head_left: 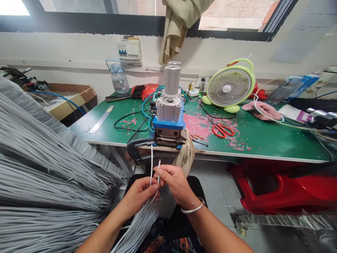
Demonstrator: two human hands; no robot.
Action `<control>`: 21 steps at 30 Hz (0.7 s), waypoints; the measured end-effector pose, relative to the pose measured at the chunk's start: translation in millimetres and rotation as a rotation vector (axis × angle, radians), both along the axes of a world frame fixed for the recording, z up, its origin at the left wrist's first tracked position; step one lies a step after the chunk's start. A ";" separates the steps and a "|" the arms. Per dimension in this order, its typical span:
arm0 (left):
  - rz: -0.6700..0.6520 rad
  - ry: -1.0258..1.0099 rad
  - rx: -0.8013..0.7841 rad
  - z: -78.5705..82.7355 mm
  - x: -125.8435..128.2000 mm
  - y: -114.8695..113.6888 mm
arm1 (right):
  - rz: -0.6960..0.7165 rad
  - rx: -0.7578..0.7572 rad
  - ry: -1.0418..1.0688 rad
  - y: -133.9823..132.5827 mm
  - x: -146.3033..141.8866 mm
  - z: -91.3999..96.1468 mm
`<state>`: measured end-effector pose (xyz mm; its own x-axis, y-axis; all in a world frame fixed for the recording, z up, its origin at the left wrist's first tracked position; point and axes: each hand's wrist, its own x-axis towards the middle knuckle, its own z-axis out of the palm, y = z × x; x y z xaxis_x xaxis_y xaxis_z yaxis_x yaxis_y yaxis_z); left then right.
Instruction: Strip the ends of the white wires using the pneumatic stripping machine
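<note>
Just in front of the table edge, my right hand pinches a thin white cable near its upper end, which points up. My left hand is closed around the same cable lower down, its fingers next to those of my right hand. A second white cable rises from my left hand toward the front of the pneumatic press, a silver cylinder on a blue block. Below my hands, a bundle of grey-white cables hangs over my lap. Part of my left fingers is hidden.
Many grey cables hang on the left. On the green table lie red-handled scissors, pink-and-white scraps and a steel ruler. A green fan and a water bottle stand behind. A red stool is right.
</note>
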<state>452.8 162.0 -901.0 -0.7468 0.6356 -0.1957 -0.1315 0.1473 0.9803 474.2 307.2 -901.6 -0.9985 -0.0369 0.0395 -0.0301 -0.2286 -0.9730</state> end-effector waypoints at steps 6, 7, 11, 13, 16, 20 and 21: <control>0.006 -0.056 0.047 -4.8 0.7 -1.6 | -0.013 -0.062 -0.023 -1.5 1.2 -6.9; 0.009 -0.064 0.037 -6.1 0.8 -2.2 | -0.027 -0.078 -0.031 -1.7 1.0 -7.4; -0.002 -0.093 -0.032 -8.0 2.0 -3.6 | -0.105 -0.156 -0.057 -1.3 -1.1 -7.6; -0.019 -0.109 -0.060 -7.7 2.8 -3.9 | -0.125 -0.181 -0.066 -0.2 -1.8 -7.2; -0.030 -0.131 -0.079 -7.5 4.4 -4.3 | -0.124 -0.174 -0.070 1.8 -1.1 -7.2; -0.022 -0.152 -0.055 -8.9 5.8 -7.1 | -0.124 -0.092 -0.044 3.4 0.2 -8.0; -0.024 -0.153 -0.048 -11.0 5.1 -8.9 | -0.119 -0.064 -0.039 3.5 -0.2 -8.6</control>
